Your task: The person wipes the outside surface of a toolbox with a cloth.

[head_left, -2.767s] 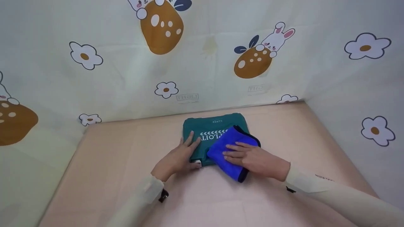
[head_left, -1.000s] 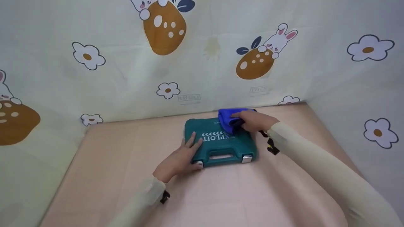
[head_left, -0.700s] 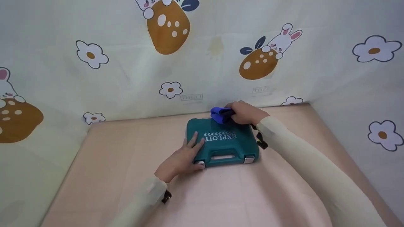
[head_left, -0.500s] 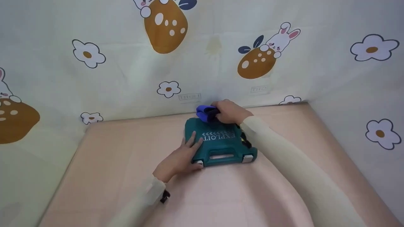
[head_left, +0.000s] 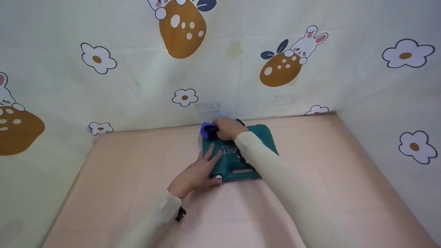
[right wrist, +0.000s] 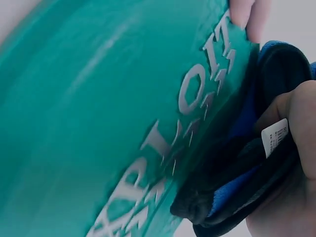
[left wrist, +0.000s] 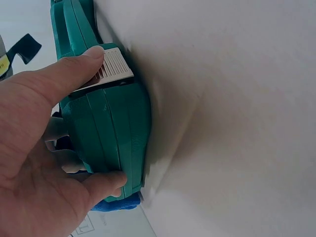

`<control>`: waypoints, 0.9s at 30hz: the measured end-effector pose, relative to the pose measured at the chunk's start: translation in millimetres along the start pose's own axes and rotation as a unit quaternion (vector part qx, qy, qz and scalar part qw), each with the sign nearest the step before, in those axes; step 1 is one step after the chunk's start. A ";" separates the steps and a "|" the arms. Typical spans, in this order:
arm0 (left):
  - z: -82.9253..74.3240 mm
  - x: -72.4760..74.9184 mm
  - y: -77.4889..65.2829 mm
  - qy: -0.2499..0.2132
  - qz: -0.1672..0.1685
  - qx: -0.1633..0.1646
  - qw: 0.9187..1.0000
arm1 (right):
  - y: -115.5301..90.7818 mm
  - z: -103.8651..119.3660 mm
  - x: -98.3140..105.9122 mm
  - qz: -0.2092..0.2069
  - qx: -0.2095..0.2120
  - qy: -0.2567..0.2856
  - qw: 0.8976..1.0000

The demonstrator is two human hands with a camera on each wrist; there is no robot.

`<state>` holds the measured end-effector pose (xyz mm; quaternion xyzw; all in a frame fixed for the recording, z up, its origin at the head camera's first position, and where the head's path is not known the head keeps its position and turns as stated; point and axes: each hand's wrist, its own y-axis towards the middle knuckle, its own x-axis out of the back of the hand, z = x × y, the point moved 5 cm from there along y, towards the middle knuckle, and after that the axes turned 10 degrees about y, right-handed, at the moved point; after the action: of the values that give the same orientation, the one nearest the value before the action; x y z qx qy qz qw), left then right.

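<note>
A green plastic tool case (head_left: 263,134) with pale EXPLOIT lettering lies flat, its handle and latches toward me. My left hand (head_left: 194,172) holds its left front corner, fingers spread over the lid. In the left wrist view, the thumb presses the metal latch (left wrist: 114,65) and another finger touches the case's side. My right hand (head_left: 230,129) grips a bunched blue cloth (head_left: 206,131) with black edging at the far left corner of the lid. A white tag (right wrist: 274,137) sticks out of the cloth in the right wrist view. The right sleeve hides the case's right front part.
The case rests on a pinkish-beige tabletop (head_left: 137,162). Just behind it rises a pale wall covering (head_left: 137,100) printed with flowers and rabbits, which also encloses the left and right sides. Dark straps (head_left: 180,214) show at the wrists.
My right hand first spread the cloth over the lid's right front, then bunched it at the far right and swept left along the far edge. The left hand and the case stay put.
</note>
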<state>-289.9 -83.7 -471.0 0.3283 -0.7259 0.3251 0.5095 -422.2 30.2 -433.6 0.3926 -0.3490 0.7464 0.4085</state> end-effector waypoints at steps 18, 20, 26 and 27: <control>0.5 0.6 0.2 -0.004 -0.002 -0.011 1.000 | 35.4 16.7 -12.6 0.032 -0.035 0.045 0.998; 0.5 0.7 0.6 -0.003 0.000 -0.009 1.000 | 39.2 13.9 -13.5 0.034 -0.052 0.054 0.997; 0.0 1.4 1.4 -0.011 0.001 0.000 1.000 | 45.0 8.9 -13.4 0.039 -0.091 0.070 0.993; 0.2 1.4 1.1 -0.012 0.001 0.003 1.000 | 44.8 9.2 -13.0 0.038 -0.095 0.073 0.992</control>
<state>-291.3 -83.3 -469.8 0.3331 -0.7315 0.3233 0.4994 -454.4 -0.8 -449.7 0.2834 -0.4018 0.7516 0.4397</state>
